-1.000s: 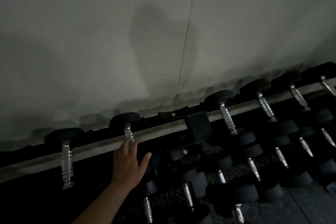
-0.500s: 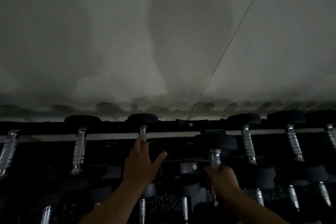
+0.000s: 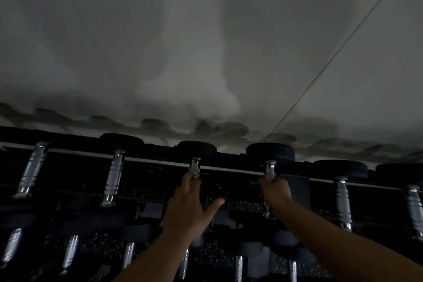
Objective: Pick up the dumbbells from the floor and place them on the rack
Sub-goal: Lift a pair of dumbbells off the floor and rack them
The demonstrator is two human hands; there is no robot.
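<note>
The room is dim. A black dumbbell rack runs across the view against a pale wall. My right hand is closed around the chrome handle of a black dumbbell, whose far head sits at the rack's top rail. My left hand has its fingers apart; the fingertips touch the handle of a smaller dumbbell resting on the top tier. The near heads of both dumbbells are hidden behind my hands.
Other dumbbells line the top tier, at the left and at the right. A lower tier holds several more. Speckled dark floor shows between the rack's bars. The wall stands right behind the rack.
My right hand has lifted its dumbbell up and forward onto the top tier. The left hand stays by the smaller dumbbell's handle. The view has shifted to the right.
</note>
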